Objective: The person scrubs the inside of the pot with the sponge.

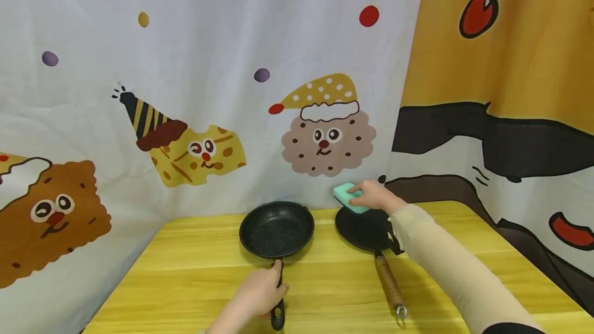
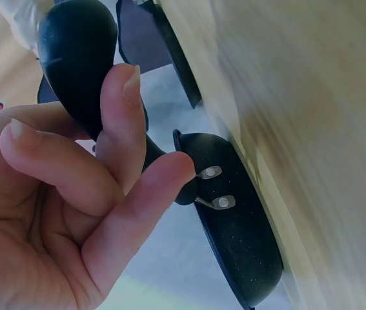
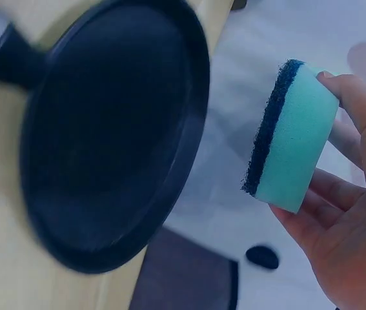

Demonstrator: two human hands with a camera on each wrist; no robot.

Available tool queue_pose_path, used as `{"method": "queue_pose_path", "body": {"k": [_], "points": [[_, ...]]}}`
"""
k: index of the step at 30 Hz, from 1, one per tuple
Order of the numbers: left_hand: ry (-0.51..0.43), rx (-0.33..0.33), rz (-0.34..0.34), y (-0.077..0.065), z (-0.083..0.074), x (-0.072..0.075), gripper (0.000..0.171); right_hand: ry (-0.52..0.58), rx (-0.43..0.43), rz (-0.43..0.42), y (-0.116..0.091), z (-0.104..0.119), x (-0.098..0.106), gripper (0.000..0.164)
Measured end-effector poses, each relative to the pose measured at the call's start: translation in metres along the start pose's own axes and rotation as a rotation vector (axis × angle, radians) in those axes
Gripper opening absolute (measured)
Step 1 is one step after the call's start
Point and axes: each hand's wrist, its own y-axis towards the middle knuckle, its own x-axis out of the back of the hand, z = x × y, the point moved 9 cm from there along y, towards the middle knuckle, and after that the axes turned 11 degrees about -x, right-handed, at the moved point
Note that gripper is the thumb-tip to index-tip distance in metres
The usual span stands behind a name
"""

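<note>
A black frying pan (image 1: 277, 228) sits on the table, its black handle (image 2: 79, 61) pointing toward me. My left hand (image 1: 261, 290) grips that handle, with one finger lying along it near the pan body. To the right is a flat black pan (image 1: 359, 231) with a wooden handle (image 1: 390, 282). Above its far edge my right hand (image 1: 375, 196) holds a turquoise sponge (image 3: 302, 132) between thumb and fingers. The sponge's dark scouring side (image 3: 272, 129) faces the flat pan, and the right wrist view shows a gap between them.
Both pans stand side by side on a yellow wood-grain table (image 1: 195, 272). A white curtain (image 1: 209, 40) with cartoon prints hangs right behind the table's far edge. A metal hanging ring (image 1: 401, 312) ends the wooden handle.
</note>
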Motion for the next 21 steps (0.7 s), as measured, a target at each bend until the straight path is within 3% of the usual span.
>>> {"method": "queue_pose_path", "body": {"k": [7,14,21], "points": [[0.016,0.016,0.005,-0.001,0.000,0.001,0.061,0.007,-0.061,-0.060,-0.011,-0.042,0.012,0.048],[0.031,0.018,0.000,0.000,-0.003,0.001,0.061,0.023,-0.151,-0.066,-0.022,-0.083,0.020,0.053],[0.035,0.013,0.001,-0.003,-0.005,0.000,0.060,0.008,-0.180,-0.096,-0.039,-0.116,0.027,0.056]]}}
